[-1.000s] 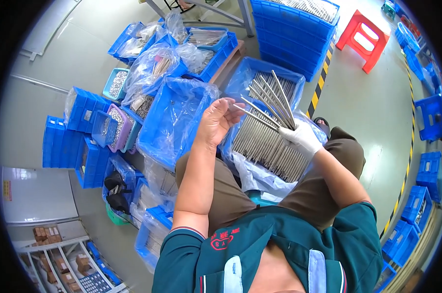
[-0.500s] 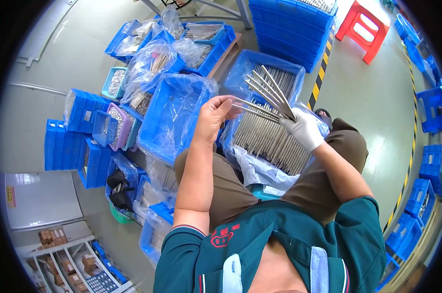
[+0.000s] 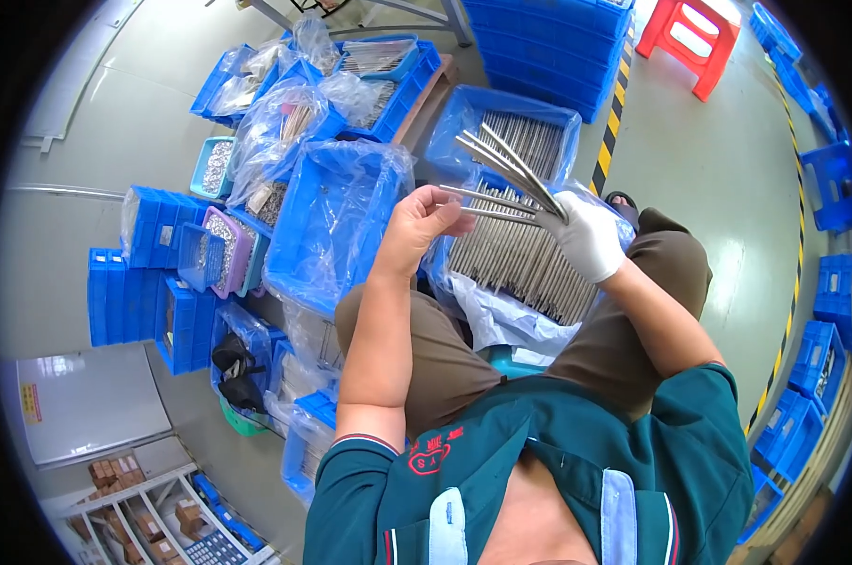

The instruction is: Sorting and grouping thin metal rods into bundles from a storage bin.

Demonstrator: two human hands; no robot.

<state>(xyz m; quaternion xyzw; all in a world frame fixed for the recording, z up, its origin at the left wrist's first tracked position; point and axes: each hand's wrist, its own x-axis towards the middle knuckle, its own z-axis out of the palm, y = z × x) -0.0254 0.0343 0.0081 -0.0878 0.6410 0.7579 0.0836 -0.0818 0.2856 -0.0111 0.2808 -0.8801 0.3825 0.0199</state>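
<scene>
My right hand (image 3: 586,237), in a white glove, is closed round one end of a fanned bunch of slim metal rods (image 3: 515,171). Several rods point up and away to the left, while a couple lie lower, reaching toward my bare left hand (image 3: 420,226). That hand's fingers are closed at the tips of these lower rods, thumb against fingers. Beneath the hands, between my knees, a blue crate lined with plastic holds a dense row of similar metal rods (image 3: 520,259). Left of it stands a blue crate (image 3: 324,226) with a clear liner.
Beyond the rods is another lined blue crate (image 3: 445,141) of rods, with tall stacked blue crates (image 3: 543,56) behind it. Small parts fill a purple basket (image 3: 242,250) at left. A red stool (image 3: 689,42) stands at far right past striped floor tape (image 3: 607,151).
My left hand's fingers have shifted along the lower rod tips, and those two rods now sit farther apart. The upper rods are bunched closer together. The whole view has tilted slightly.
</scene>
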